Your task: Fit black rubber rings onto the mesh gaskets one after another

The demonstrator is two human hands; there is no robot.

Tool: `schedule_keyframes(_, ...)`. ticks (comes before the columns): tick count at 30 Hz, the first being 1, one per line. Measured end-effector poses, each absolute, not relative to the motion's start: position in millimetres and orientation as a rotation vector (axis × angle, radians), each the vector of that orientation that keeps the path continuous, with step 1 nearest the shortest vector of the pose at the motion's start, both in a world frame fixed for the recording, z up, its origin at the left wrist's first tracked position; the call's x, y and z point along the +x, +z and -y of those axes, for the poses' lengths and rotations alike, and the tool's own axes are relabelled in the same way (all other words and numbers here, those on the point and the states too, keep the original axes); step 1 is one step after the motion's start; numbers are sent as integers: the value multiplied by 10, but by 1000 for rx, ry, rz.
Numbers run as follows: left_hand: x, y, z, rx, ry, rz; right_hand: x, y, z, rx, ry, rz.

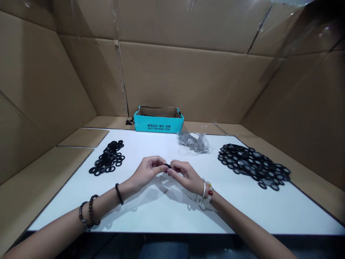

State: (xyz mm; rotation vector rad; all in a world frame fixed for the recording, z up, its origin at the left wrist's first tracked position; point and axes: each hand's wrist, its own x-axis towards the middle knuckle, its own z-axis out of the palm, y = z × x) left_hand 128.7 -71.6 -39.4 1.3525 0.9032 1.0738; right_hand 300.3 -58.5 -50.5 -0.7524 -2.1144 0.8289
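Presently, the larger heap (pixel 253 165), front-right of the teal box (pixel 158 122), is judged finished: grey centres are seen in many rings. The smaller heap (pixel 107 158) of bare rings, front-left of the box, is judged outstanding. A bag of grey discs (pixel 193 142) is set just before the box. Well before it, one black ring (pixel 167 166) is pinched between left hand (pixel 147 172) and right hand (pixel 185 176), held close together.
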Motion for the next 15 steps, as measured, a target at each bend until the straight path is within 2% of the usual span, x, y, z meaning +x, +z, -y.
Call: schedule_keyframes(15,1241,-446,688,1068,964,-833,3020,-576,519,-655,1162,1872)
